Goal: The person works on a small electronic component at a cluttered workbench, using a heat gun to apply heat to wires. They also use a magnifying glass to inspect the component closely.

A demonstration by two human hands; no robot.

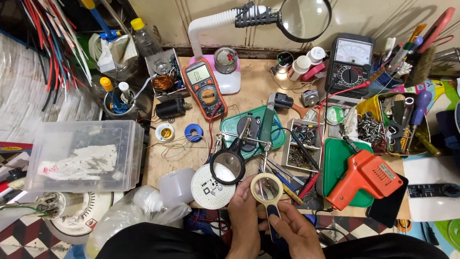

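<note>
- Head camera looks down on a crowded electronics workbench; at the near edge both hands hold a small cream-rimmed hand magnifier (267, 188) with a dark blue handle.
- Left hand (243, 211) is closed on the magnifier's rim from the left, fingertips against the ring.
- Right hand (293, 229) is wrapped around the blue handle below the lens.
- Just left of the magnifier, touching or nearly touching it, lies a round white LED board (209, 187), partly covered by the black-rimmed lens of a helping-hands stand (229, 165) on a green base.
- Judged risk: the bench is so full that a wide swing of the magnifier could knock the stand's lens or push the LED board off the near edge.
- Loose screwdrivers and probes (287, 180) lie just right of the hands; an elbow or sleeve could likely sweep them down.
- An orange soldering gun (366, 178) rests on a green tray to the right, its cord near the right wrist; a snagged cord might drag it. Whether it is hot cannot be told.
- Farther back stand an orange digital multimeter (205, 86), an analogue meter (350, 62) and a gooseneck magnifier lamp (305, 18).
</note>
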